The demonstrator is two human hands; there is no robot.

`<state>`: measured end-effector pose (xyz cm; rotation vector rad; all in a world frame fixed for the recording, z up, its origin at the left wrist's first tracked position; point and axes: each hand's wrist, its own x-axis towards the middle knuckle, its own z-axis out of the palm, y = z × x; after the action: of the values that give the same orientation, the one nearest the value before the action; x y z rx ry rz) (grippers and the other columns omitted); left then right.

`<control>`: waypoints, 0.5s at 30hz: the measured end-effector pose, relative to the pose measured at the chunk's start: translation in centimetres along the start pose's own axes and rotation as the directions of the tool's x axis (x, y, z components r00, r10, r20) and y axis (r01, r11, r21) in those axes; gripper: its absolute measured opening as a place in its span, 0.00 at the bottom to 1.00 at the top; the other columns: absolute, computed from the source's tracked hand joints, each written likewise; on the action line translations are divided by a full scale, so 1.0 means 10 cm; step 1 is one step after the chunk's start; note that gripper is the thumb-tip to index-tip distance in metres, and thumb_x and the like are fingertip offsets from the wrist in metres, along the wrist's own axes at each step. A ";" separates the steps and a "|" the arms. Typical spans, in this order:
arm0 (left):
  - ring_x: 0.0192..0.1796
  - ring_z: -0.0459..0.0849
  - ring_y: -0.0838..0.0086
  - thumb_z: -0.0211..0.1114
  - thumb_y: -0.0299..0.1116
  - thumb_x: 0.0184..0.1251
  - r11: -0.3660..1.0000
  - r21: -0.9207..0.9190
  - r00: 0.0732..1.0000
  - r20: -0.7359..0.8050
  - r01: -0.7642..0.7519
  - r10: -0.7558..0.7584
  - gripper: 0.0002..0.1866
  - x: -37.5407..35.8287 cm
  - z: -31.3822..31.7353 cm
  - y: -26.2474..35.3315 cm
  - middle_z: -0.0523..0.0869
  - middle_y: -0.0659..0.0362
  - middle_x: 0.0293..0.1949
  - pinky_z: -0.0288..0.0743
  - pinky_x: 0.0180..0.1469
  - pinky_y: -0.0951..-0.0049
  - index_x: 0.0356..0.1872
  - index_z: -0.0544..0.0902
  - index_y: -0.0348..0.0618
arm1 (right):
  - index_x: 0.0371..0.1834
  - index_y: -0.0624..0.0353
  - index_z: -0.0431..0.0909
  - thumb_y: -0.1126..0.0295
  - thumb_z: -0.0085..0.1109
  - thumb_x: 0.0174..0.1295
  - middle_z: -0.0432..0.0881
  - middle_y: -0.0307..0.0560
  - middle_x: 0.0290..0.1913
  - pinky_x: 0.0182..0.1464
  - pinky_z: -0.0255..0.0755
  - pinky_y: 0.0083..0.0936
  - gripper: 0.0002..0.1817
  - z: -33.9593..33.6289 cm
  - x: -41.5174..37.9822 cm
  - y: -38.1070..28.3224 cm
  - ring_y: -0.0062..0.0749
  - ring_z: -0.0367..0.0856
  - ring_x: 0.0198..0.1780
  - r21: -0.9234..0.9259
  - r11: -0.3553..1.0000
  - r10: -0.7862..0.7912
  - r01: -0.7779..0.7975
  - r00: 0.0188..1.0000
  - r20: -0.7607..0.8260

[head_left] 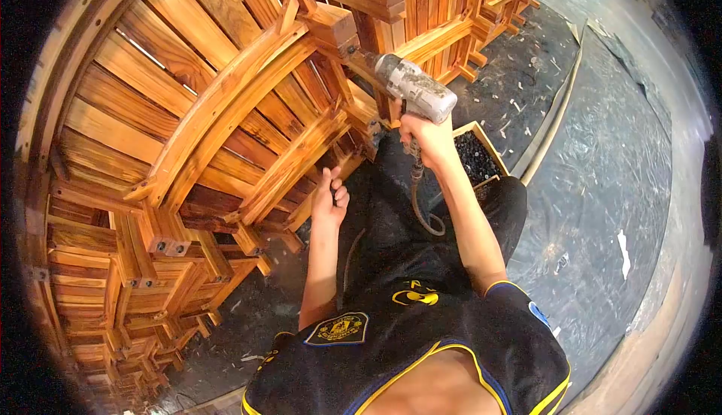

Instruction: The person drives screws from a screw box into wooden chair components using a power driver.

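My right hand [427, 138] grips a worn grey impact driver [417, 88] by its handle. The driver's nose points at the end of a wooden leg [331, 30] on the slatted wooden piece [203, 76]; whether its tip touches the wood is hard to see. From the handle hangs a cord or hose [418, 197], looping down by my legs. My left hand [329, 198] is closed, its fingers curled, beside a wooden crossbar [293, 167]. Something small and dark shows among those fingers, too small to name.
An open wooden box [493, 148] of small black pieces stands by my right leg. More slatted wooden pieces [83, 264] are lined up at the left, and others [444, 9] at the top. Dark sheeting [594, 189] covers the floor at the right, with scraps scattered about.
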<state>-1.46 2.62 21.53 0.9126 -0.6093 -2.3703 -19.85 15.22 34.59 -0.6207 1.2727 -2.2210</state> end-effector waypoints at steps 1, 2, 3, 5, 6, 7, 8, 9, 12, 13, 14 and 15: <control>0.20 0.61 0.82 0.53 0.46 0.71 1.000 0.005 1.000 -0.013 0.017 -0.016 0.20 -0.03 -0.08 -0.01 0.65 0.67 0.24 0.55 0.19 0.82 0.50 0.74 0.39 | 0.34 0.65 0.75 0.88 0.52 0.39 0.74 0.40 0.24 0.17 0.60 0.21 0.16 0.01 0.00 -0.01 0.23 0.67 0.17 0.002 1.000 0.002 -0.002 1.000 0.001; 0.20 0.61 0.82 0.54 0.46 0.71 0.999 0.010 0.999 -0.025 0.033 -0.032 0.20 -0.04 -0.15 -0.02 0.66 0.67 0.24 0.55 0.19 0.81 0.50 0.74 0.39 | 0.35 0.65 0.75 0.89 0.52 0.39 0.74 0.40 0.24 0.17 0.60 0.20 0.16 0.01 0.01 -0.01 0.23 0.67 0.17 -0.005 1.000 -0.006 0.006 1.000 0.000; 0.20 0.61 0.82 0.54 0.46 0.71 0.999 0.010 0.999 -0.026 0.031 -0.031 0.20 -0.05 -0.20 -0.02 0.66 0.67 0.24 0.55 0.19 0.81 0.50 0.74 0.39 | 0.35 0.65 0.75 0.89 0.52 0.39 0.74 0.41 0.24 0.17 0.60 0.20 0.17 0.01 0.01 -0.01 0.23 0.67 0.17 -0.012 1.000 -0.013 0.013 1.000 -0.003; 0.19 0.61 0.82 0.54 0.46 0.71 0.998 0.003 0.998 -0.024 0.066 -0.066 0.20 -0.06 -0.29 -0.02 0.66 0.67 0.24 0.56 0.18 0.81 0.50 0.74 0.39 | 0.35 0.66 0.75 0.89 0.52 0.39 0.75 0.41 0.25 0.17 0.60 0.20 0.17 0.00 -0.01 0.01 0.23 0.67 0.17 -0.021 1.000 0.000 0.000 1.000 -0.013; 0.19 0.61 0.82 0.54 0.46 0.71 0.998 0.004 0.998 -0.025 0.066 -0.066 0.20 -0.06 -0.28 -0.01 0.66 0.67 0.24 0.56 0.18 0.81 0.50 0.74 0.39 | 0.35 0.66 0.75 0.90 0.51 0.39 0.75 0.41 0.25 0.17 0.60 0.20 0.17 0.00 -0.02 0.01 0.23 0.68 0.18 -0.031 0.999 0.009 -0.009 1.000 -0.022; 0.19 0.61 0.83 0.54 0.46 0.71 0.998 0.016 0.998 -0.038 0.057 -0.056 0.20 -0.07 -0.27 0.00 0.66 0.67 0.24 0.55 0.18 0.81 0.50 0.74 0.39 | 0.35 0.66 0.75 0.90 0.51 0.39 0.75 0.41 0.25 0.17 0.60 0.20 0.17 0.00 -0.02 0.03 0.23 0.68 0.18 -0.030 1.000 0.009 -0.010 1.000 -0.023; 0.19 0.61 0.83 0.54 0.46 0.71 0.998 0.028 0.997 -0.053 0.049 -0.047 0.19 -0.08 -0.27 0.01 0.66 0.67 0.23 0.55 0.18 0.81 0.50 0.74 0.39 | 0.35 0.66 0.75 0.90 0.52 0.39 0.75 0.41 0.26 0.17 0.61 0.20 0.17 0.00 -0.03 0.05 0.23 0.68 0.18 -0.015 1.000 0.005 -0.005 0.999 -0.033; 0.19 0.61 0.83 0.54 0.46 0.71 0.998 0.028 0.997 -0.055 0.050 -0.048 0.19 -0.10 -0.24 0.02 0.66 0.67 0.23 0.55 0.18 0.81 0.50 0.74 0.39 | 0.35 0.66 0.75 0.90 0.52 0.39 0.75 0.41 0.26 0.17 0.61 0.20 0.17 0.01 -0.04 0.06 0.23 0.68 0.19 -0.001 1.000 0.001 -0.001 0.999 -0.042; 0.19 0.61 0.83 0.55 0.46 0.70 0.999 0.041 0.997 -0.064 0.034 -0.031 0.20 -0.10 -0.18 0.04 0.66 0.67 0.23 0.54 0.18 0.82 0.50 0.74 0.39 | 0.35 0.66 0.75 0.90 0.52 0.39 0.75 0.41 0.27 0.18 0.61 0.21 0.17 0.02 -0.04 0.04 0.23 0.69 0.19 -0.020 1.000 0.018 -0.019 0.999 -0.042; 0.19 0.61 0.83 0.55 0.46 0.70 0.998 0.048 0.999 -0.037 0.040 -0.038 0.20 -0.10 -0.18 0.05 0.66 0.68 0.23 0.55 0.18 0.82 0.50 0.74 0.39 | 0.35 0.66 0.75 0.90 0.52 0.39 0.75 0.41 0.27 0.18 0.61 0.21 0.17 0.01 -0.04 0.06 0.23 0.69 0.19 -0.020 1.000 0.018 -0.019 0.999 -0.042; 0.19 0.61 0.83 0.55 0.46 0.70 0.997 0.055 0.999 -0.008 0.046 -0.046 0.20 -0.10 -0.17 0.06 0.66 0.68 0.23 0.55 0.18 0.82 0.50 0.74 0.38 | 0.35 0.66 0.75 0.90 0.51 0.39 0.75 0.41 0.27 0.18 0.61 0.21 0.17 0.01 -0.03 0.08 0.23 0.69 0.19 -0.024 1.000 0.006 -0.007 0.999 -0.038; 0.19 0.61 0.83 0.55 0.46 0.70 0.997 0.058 0.999 -0.005 0.047 -0.047 0.20 -0.10 -0.17 0.06 0.66 0.68 0.23 0.55 0.18 0.82 0.50 0.74 0.38 | 0.35 0.66 0.75 0.90 0.51 0.39 0.76 0.41 0.27 0.18 0.61 0.21 0.17 0.01 -0.03 0.08 0.24 0.68 0.19 -0.027 1.000 -0.009 0.008 0.999 -0.036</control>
<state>0.56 2.46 21.20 0.9658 -0.6648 -2.4036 -19.41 14.93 33.88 -0.5996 1.3226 -2.2344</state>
